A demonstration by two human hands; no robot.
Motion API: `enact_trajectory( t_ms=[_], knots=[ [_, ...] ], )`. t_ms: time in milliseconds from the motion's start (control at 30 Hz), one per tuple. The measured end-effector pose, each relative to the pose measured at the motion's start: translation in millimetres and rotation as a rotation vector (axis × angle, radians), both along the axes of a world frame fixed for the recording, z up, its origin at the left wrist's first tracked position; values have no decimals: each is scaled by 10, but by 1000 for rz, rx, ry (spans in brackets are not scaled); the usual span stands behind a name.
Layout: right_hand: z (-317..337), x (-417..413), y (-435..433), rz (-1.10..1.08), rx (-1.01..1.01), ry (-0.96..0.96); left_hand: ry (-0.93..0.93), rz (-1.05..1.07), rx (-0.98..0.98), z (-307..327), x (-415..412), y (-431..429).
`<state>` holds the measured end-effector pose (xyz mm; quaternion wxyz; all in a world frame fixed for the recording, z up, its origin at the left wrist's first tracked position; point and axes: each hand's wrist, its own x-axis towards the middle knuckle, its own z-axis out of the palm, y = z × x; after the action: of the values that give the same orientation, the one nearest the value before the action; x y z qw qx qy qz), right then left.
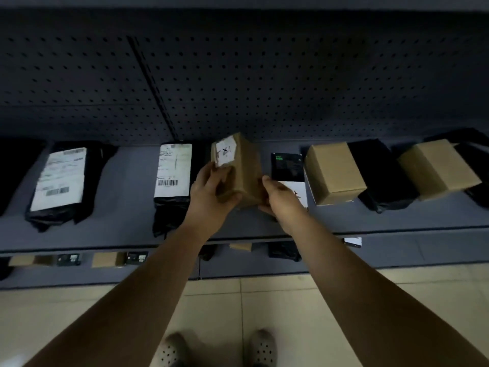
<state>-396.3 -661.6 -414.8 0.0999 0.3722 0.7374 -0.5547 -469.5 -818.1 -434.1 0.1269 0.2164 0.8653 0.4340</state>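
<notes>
Cardboard parcel (244, 165) being gripped in both hands at the centre of the frame, over the grey shelf (127, 181).
Left hand (211, 193) is curling fingers and thumb round its lower left edge; right hand (279, 198) is clasping its lower right side. It is tilting, long axis running almost up and down the frame, the white hand-marked label (225, 152) on its top end facing up-left. Its base is hidden. Seemingly it is mid-handling between the black mailer bag (173, 181) and the black box (287, 165), not yet released.
</notes>
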Motion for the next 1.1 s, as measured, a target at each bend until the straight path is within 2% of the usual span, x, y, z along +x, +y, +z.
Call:
enact_trajectory(
  t_ms=[67,133,200,267,367,400,467,533,600,667,800,933,1100],
  knots=[
    [35,-18,12,37,-39,-110,62,-92,-35,46,30,-15],
    [99,-13,50,64,156,-125,134,-144,-54,50,73,-6],
    [143,2,106,22,199,5,101,-75,-59,4,105,3],
    [164,27,74,34,166,156,-28,36,-56,-73,106,13],
    [61,-22,-2,87,174,213,-70,64,-34,-151,120,-2],
    [35,-48,-13,55,143,218,-33,67,-7,-155,116,-19],
    [-20,-94,17,-74,-45,204,37,71,34,-112,102,-48],
    [-100,-101,57,-166,-183,133,87,33,40,-89,65,-65],
    [-59,-63,92,-111,-60,20,120,-68,1,-83,48,-50],
    [5,-25,109,-77,82,-22,76,-152,9,-39,49,-13],
    [69,52,114,-26,178,-23,-82,-49,-47,-21,-58,41],
    [22,98,64,33,100,-18,-275,24,-57,66,-64,80],
    [25,114,2,-210,-271,219,-273,41,78,269,-103,-21]
  ],
)
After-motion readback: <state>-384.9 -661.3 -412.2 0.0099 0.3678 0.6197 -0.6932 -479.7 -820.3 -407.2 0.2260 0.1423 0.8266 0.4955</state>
